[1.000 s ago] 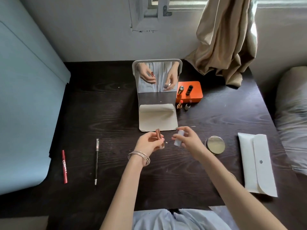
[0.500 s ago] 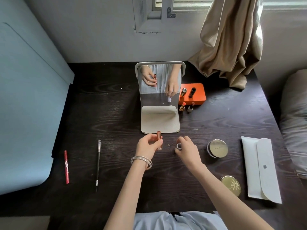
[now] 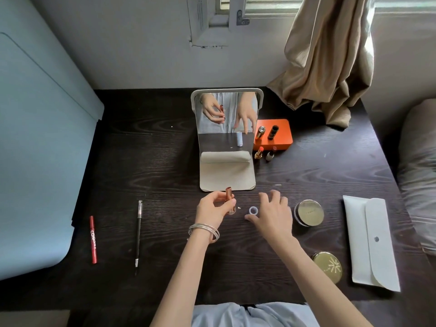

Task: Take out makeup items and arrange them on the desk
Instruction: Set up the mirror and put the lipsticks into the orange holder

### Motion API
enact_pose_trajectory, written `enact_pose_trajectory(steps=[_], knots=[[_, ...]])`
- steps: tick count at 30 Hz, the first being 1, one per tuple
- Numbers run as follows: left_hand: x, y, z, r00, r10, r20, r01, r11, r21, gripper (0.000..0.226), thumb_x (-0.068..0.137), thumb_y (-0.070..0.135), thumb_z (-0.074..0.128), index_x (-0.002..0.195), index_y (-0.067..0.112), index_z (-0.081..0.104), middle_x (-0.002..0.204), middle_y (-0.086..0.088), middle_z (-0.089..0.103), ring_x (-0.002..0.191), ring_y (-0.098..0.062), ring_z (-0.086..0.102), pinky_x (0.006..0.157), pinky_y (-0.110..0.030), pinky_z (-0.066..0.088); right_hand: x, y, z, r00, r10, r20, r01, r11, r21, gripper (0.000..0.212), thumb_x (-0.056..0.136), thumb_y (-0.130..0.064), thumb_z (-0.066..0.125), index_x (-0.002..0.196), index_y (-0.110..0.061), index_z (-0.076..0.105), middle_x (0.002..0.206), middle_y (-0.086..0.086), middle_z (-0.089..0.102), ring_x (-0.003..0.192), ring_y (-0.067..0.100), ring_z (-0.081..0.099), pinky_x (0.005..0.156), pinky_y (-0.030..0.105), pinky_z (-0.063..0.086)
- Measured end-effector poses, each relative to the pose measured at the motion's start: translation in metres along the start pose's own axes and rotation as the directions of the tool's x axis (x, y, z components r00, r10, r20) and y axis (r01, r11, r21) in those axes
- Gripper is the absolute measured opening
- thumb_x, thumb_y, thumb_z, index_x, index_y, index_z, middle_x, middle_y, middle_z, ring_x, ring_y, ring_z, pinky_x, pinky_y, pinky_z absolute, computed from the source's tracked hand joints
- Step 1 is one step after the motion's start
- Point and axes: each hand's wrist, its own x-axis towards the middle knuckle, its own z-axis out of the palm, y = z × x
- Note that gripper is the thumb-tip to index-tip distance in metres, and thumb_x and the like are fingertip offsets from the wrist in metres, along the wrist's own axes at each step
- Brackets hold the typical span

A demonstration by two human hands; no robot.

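My left hand [image 3: 213, 208] grips a rose-gold lipstick tube [image 3: 229, 201], held upright just above the dark desk [image 3: 165, 161] in front of the folding mirror [image 3: 226, 128]. A small pale lilac tube [image 3: 253, 210] stands upright on the desk between my hands. My right hand [image 3: 273, 213] hovers beside it with fingers spread and relaxed, holding nothing; its thumb lies just below the tube. The white makeup pouch [image 3: 370, 241] lies flat at the right.
A round gold-lidded jar [image 3: 309, 212] and a gold compact [image 3: 329, 266] sit right of my hand. An orange box [image 3: 280, 133] carries two lipstick caps, with two open lipsticks [image 3: 259, 152] in front. A black pencil [image 3: 138, 234] and red pencil [image 3: 93, 239] lie left.
My right hand set the pale tube upright on the desk and let go, its fingers now spread. My left hand keeps hold of the rose-gold lipstick.
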Motion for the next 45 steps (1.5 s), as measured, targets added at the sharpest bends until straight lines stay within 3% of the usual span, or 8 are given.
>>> enact_pose_trajectory(steps=[2,6,13,17,21,30,38,45], knots=[[-0.001,0.003,0.002,1.000,-0.001,-0.018,0.001,1.000,-0.021,0.005,0.078,0.020,0.073,0.083,0.021,0.070,0.093,-0.002,0.070,0.095,-0.019,0.065,0.085,-0.037,0.056,-0.008,-0.006,-0.010,0.990,-0.104,-0.095,0.129,0.941,0.314,0.060,0.078,-0.040,0.072,0.128,-0.018,0.048,0.128,-0.001,0.048,0.119,0.018,0.043,0.096,0.031,0.040],[-0.005,0.012,0.008,0.998,-0.006,-0.056,0.002,0.997,-0.083,0.019,0.075,0.024,0.076,0.087,0.010,0.071,0.085,-0.006,0.071,0.082,-0.015,0.065,0.069,-0.022,0.053,-0.015,-0.018,-0.025,0.985,-0.132,0.115,-0.055,0.390,0.919,0.043,0.073,-0.017,0.080,0.107,-0.014,0.053,0.107,0.001,0.066,0.097,0.008,0.065,0.083,0.021,0.051],[-0.014,0.030,0.006,0.999,0.030,-0.025,-0.034,0.975,-0.222,0.013,0.080,0.017,0.072,0.084,0.005,0.068,0.066,0.001,0.066,0.054,-0.003,0.060,0.051,-0.008,0.046,-0.012,-0.015,-0.025,0.918,-0.288,0.271,-0.340,-0.224,0.913,0.034,0.090,-0.020,0.053,0.119,-0.002,0.050,0.091,0.008,0.065,0.079,0.015,0.065,0.069,0.022,0.050],[-0.019,0.034,0.010,0.989,0.107,-0.102,-0.124,0.977,-0.173,0.016,0.076,0.017,0.075,0.079,0.003,0.067,0.071,0.000,0.067,0.067,-0.002,0.061,0.059,-0.013,0.049,-0.011,-0.018,-0.023,0.877,-0.396,0.272,-0.439,-0.431,0.788,0.048,0.082,-0.032,0.066,0.120,-0.004,0.054,0.089,0.005,0.064,0.077,0.012,0.063,0.071,0.021,0.052],[-0.023,0.038,0.014,0.973,0.161,-0.165,-0.179,0.978,-0.103,0.024,0.072,0.020,0.079,0.076,0.002,0.065,0.069,0.000,0.065,0.057,0.005,0.058,0.055,-0.008,0.045,-0.008,-0.027,-0.021,0.863,-0.389,0.323,-0.477,-0.414,0.775,0.026,0.093,-0.026,0.052,0.109,-0.005,0.057,0.070,-0.002,0.057,0.058,0.006,0.054,0.059,0.017,0.048],[-0.031,0.048,0.012,0.974,0.171,-0.151,-0.186,0.979,-0.088,0.031,0.071,0.027,0.079,0.075,0.002,0.062,0.066,0.001,0.063,0.048,0.008,0.057,0.046,-0.003,0.040,-0.013,-0.040,-0.034,0.871,-0.378,0.313,-0.455,-0.382,0.804,0.028,0.099,-0.020,0.036,0.096,-0.004,0.059,0.051,-0.003,0.047,0.043,0.005,0.042,0.045,0.014,0.038],[-0.030,0.056,0.011,0.988,0.091,-0.121,-0.113,0.975,-0.189,0.036,0.073,0.022,0.079,0.078,-0.004,0.056,0.066,-0.013,0.062,0.034,-0.009,0.052,0.039,-0.022,0.047,-0.015,-0.044,-0.035,0.885,-0.341,0.318,-0.460,-0.531,0.712,0.027,0.095,-0.023,0.043,0.100,-0.003,0.061,0.057,-0.003,0.043,0.047,0.004,0.045,0.046,0.012,0.041],[-0.026,0.058,0.011,0.993,0.112,-0.038,-0.117,0.983,-0.141,0.024,0.075,0.024,0.077,0.072,0.006,0.061,0.060,-0.002,0.058,0.043,-0.001,0.054,0.045,-0.006,0.042,-0.012,-0.041,-0.043,0.840,-0.294,0.455,-0.540,-0.526,0.657,0.030,0.101,-0.019,0.036,0.098,-0.001,0.061,0.053,0.005,0.049,0.031,0.003,0.040,0.028,0.007,0.031]])
